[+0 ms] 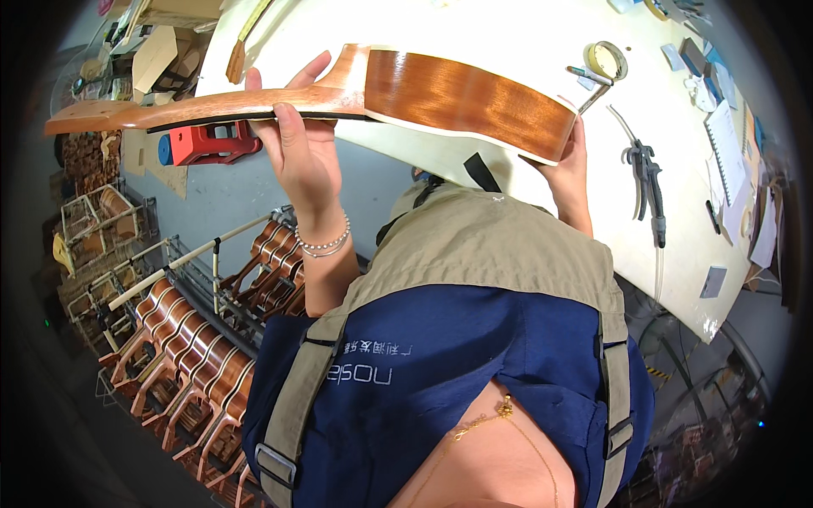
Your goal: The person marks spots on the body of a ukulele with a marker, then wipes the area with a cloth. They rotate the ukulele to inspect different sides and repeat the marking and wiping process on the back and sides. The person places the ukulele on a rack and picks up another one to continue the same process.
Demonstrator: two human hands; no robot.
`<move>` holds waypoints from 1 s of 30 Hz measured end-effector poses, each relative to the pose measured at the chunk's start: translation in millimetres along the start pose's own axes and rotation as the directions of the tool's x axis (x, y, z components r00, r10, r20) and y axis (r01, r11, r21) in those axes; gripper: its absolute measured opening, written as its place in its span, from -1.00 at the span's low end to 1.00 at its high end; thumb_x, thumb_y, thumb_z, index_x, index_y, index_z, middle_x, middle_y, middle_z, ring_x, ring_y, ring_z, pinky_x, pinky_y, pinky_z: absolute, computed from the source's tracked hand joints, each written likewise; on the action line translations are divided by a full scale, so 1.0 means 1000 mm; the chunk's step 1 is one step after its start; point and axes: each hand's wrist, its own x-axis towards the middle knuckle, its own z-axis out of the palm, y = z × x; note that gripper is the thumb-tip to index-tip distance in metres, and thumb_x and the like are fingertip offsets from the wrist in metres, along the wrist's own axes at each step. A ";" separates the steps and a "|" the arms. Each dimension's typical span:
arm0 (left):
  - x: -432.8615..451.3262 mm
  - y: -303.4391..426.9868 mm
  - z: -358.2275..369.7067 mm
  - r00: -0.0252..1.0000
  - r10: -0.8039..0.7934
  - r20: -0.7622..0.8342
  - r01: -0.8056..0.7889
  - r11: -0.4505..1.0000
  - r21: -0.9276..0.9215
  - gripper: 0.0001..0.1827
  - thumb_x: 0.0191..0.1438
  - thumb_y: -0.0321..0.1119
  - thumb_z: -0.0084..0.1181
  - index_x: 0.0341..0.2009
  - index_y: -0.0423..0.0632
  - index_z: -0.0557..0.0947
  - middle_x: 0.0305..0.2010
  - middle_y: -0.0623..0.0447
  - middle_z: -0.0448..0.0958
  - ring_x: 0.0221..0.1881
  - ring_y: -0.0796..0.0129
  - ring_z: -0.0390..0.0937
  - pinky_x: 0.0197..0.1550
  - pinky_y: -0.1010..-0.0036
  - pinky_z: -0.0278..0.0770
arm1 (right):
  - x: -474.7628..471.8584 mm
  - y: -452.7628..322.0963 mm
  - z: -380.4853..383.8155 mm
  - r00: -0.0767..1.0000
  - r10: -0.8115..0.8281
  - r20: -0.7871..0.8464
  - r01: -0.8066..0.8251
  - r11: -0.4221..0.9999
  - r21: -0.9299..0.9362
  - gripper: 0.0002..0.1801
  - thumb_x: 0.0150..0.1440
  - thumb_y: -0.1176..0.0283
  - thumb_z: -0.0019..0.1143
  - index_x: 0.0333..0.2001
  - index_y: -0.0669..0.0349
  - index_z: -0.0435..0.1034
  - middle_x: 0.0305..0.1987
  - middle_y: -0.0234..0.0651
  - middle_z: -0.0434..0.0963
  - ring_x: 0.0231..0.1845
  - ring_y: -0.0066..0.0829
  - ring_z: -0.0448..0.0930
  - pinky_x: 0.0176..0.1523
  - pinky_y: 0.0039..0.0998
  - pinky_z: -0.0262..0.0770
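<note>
Above the near edge of a white worktable, I hold a small guitar or ukulele body (467, 95) on its side, its glossy brown side wall with pale binding facing up. Its neck (209, 108) points left, with a dark fingerboard along the lower edge. My left hand (302, 146) grips the neck close to the heel, thumb on the near side and fingers showing beyond it. At the tail end, my right hand (570, 162) supports the body, its fingers partly hidden by the wood. The soundboard and back are mostly out of sight.
On the worktable (686, 273) lie a black air blow gun (645, 171) with a hose, a tape roll (606, 60), a marker (587, 75) and a spiral notebook (725, 152). A red plastic stool (213, 143) stands on the floor. Racks hold several instrument bodies (190, 336) at lower left.
</note>
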 end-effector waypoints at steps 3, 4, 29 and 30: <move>0.000 -0.004 -0.004 0.999 -0.020 -0.050 0.020 1.000 -0.010 -0.46 0.30 -0.25 -0.45 0.30 0.09 -0.25 0.15 -0.40 0.23 0.19 0.09 0.25 0.14 0.13 0.29 | -0.002 -0.012 0.001 1.000 0.012 -0.001 -0.012 0.998 -0.059 -0.07 -0.24 0.59 0.40 0.20 0.16 0.03 0.05 -0.25 0.33 -0.02 -0.42 0.49 0.04 -0.42 0.47; 0.001 -0.005 -0.004 0.998 -0.024 -0.064 0.024 1.000 -0.007 -0.45 0.29 -0.24 -0.44 0.30 0.08 -0.26 0.15 -0.40 0.22 0.20 0.08 0.24 0.14 0.13 0.29 | -0.003 -0.017 0.002 1.000 0.029 -0.007 -0.029 0.996 -0.084 -0.07 -0.24 0.59 0.40 0.20 0.15 0.03 0.05 -0.24 0.33 -0.03 -0.41 0.50 0.03 -0.42 0.48; -0.021 -0.059 -0.086 0.774 -0.410 -0.483 0.307 0.910 -0.280 -0.50 0.28 -0.04 -0.45 0.07 -0.20 0.20 0.06 -0.10 0.28 0.08 0.15 0.33 0.10 0.12 0.36 | -0.015 -0.066 0.046 0.941 -0.331 0.068 0.313 0.779 -0.543 -0.09 -0.38 0.31 0.50 0.12 0.16 0.26 0.04 -0.26 0.46 -0.03 -0.29 0.53 0.00 -0.39 0.50; -0.024 -0.059 -0.089 0.736 -0.428 -0.524 0.315 0.902 -0.295 -0.51 0.28 -0.05 -0.46 0.07 -0.20 0.20 0.07 -0.10 0.28 0.09 0.15 0.33 0.11 0.12 0.35 | -0.013 -0.064 0.047 0.940 -0.328 0.093 0.327 0.792 -0.515 -0.10 -0.37 0.31 0.50 0.12 0.17 0.25 0.04 -0.25 0.46 -0.02 -0.29 0.52 0.00 -0.38 0.49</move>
